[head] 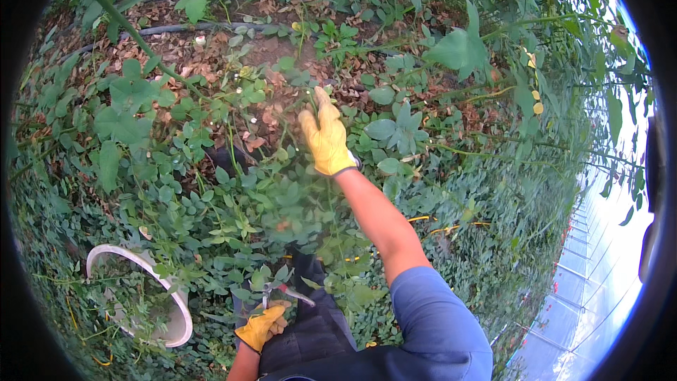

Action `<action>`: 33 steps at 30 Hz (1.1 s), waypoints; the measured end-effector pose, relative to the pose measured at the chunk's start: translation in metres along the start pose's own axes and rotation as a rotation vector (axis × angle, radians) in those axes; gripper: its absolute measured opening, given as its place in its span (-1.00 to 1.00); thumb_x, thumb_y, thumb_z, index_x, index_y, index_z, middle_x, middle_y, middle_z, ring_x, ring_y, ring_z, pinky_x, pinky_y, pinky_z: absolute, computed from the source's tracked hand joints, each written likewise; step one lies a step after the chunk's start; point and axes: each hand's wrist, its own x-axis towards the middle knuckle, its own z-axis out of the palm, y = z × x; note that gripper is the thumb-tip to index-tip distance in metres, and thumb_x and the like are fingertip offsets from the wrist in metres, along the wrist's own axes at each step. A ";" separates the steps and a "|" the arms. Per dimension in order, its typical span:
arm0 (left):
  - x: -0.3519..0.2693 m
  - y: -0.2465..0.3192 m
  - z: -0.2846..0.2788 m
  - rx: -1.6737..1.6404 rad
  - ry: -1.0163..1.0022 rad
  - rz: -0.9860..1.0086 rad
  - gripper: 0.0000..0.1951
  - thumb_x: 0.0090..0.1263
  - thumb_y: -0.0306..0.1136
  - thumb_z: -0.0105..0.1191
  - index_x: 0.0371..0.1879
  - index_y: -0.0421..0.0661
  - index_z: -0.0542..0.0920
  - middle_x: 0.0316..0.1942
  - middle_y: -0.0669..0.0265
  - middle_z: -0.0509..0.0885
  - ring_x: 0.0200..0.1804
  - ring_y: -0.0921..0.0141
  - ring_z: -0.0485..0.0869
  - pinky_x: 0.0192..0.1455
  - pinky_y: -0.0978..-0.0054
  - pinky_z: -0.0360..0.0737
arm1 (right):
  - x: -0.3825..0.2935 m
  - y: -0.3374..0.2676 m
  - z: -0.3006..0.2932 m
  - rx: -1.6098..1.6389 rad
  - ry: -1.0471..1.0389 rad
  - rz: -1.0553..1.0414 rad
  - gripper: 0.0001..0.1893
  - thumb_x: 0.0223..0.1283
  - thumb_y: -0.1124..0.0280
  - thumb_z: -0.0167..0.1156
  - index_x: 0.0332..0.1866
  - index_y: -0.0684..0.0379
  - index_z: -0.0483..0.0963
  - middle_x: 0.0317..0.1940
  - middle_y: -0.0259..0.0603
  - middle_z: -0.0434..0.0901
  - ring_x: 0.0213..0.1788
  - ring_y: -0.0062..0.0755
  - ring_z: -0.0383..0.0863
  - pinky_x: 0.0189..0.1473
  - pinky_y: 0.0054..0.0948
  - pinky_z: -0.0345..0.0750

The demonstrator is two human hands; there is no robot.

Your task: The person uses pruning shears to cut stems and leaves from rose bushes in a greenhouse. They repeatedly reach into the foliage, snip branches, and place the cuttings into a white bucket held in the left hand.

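Note:
My right hand, in a yellow work glove, reaches forward among leafy green stems, its thumb and fingers around a thin green stem; whether they grip it is unclear. Close to my body, my left hand, also in a yellow glove, is closed on pruning shears with a red-coloured part. Leaves partly cover the shears, so the blades are hard to make out. My dark trousers lie just beside and below them.
A pale round bucket with leafy cuttings inside leans at the lower left. Dark irrigation hoses cross the soil and dry leaves ahead. A thick stem arches across the upper left. Dense foliage surrounds me, and plastic greenhouse sheeting rises at the right.

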 end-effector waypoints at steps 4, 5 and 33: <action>0.004 -0.002 0.008 0.063 0.029 0.007 -0.53 0.59 -0.27 0.22 0.32 -0.35 0.56 -0.58 0.25 0.68 -0.67 0.44 0.54 -0.52 0.44 0.57 | -0.026 -0.005 -0.026 -0.088 -0.114 -0.178 -0.27 0.48 0.30 0.29 0.65 0.28 0.19 0.58 0.18 0.34 0.54 0.25 0.42 0.48 -0.10 0.49; 0.005 -0.002 0.011 0.065 0.018 0.008 -0.53 0.59 -0.27 0.21 0.32 -0.36 0.56 -0.57 0.24 0.69 -0.67 0.44 0.55 -0.53 0.44 0.57 | -0.029 -0.007 -0.035 -0.080 -0.123 -0.238 -0.27 0.47 0.32 0.30 0.64 0.27 0.20 0.57 0.17 0.35 0.53 0.26 0.42 0.49 -0.08 0.47; 0.027 -0.015 0.037 0.155 0.052 0.019 -0.54 0.53 -0.26 0.23 0.22 -0.42 0.62 -0.55 0.24 0.72 -0.69 0.50 0.53 -0.57 0.53 0.55 | -0.035 0.003 -0.047 0.078 -0.410 0.005 -0.66 0.49 0.29 0.26 0.24 0.22 0.61 -0.09 -0.17 0.76 0.02 -0.27 0.73 0.17 -0.32 0.63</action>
